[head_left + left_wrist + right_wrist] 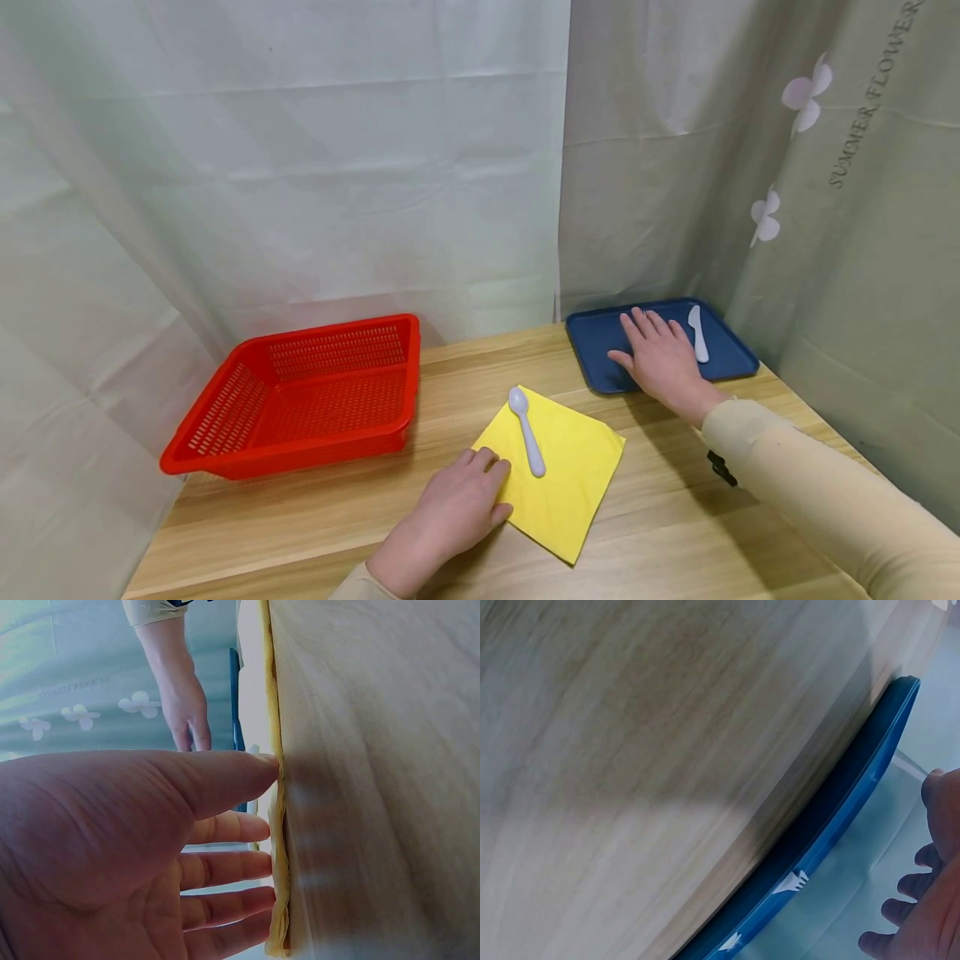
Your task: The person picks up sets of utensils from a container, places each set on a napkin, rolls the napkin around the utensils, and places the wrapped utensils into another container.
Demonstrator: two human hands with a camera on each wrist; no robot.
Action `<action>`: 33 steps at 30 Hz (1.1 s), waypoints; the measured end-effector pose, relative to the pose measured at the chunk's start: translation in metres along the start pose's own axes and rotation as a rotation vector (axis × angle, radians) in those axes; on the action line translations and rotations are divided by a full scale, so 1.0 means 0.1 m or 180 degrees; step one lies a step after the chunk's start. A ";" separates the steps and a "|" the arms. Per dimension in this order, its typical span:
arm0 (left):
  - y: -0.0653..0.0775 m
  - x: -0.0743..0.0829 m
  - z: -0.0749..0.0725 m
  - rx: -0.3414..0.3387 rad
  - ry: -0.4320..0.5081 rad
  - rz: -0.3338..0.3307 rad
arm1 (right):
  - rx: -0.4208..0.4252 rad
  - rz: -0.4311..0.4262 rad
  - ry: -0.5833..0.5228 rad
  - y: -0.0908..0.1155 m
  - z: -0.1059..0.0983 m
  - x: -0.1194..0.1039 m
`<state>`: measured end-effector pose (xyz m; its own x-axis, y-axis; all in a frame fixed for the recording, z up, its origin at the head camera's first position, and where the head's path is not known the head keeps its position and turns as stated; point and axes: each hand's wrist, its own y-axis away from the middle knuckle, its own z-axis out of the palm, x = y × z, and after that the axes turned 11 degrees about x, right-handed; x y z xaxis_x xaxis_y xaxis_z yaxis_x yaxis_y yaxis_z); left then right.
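A yellow folded napkin (566, 467) lies on the wooden table, with a white plastic spoon (529, 437) on top of it. My left hand (459, 502) touches the napkin's left edge; in the left wrist view its thumb and fingertips rest against the yellow layer without curling round it. Over the blue tray (600, 350) hovers my right hand (663, 358), fingers spread and holding nothing. A white plastic knife (699, 335) lies on the tray's right side. Below the right hand is a white fork (791, 883), mostly hidden in the head view.
A red perforated basket (315, 408) stands at the table's left. Pale curtains (375, 167) hang behind the table and along both sides. The tray sits at the back right, close to the curtain.
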<state>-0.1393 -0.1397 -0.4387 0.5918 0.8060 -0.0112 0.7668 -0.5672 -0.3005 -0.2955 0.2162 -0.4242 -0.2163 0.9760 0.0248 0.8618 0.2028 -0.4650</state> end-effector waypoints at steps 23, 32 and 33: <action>-0.01 0.01 -0.02 -0.0058 0.0000 -0.0031 | -0.0120 0.0158 -0.0033 -0.04 0.07 0.19; -0.01 0.00 0.00 -0.0019 -0.0014 -0.0014 | -0.0171 0.0289 0.0017 -0.03 0.05 0.26; -0.01 0.00 0.00 -0.0018 -0.0015 -0.0013 | -0.0189 0.0301 0.0020 -0.03 0.05 0.27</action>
<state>-0.1398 -0.1393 -0.4387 0.5876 0.8091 -0.0146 0.7705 -0.5649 -0.2953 -0.3063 0.2417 -0.4263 -0.1300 0.9914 -0.0110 0.9039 0.1140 -0.4123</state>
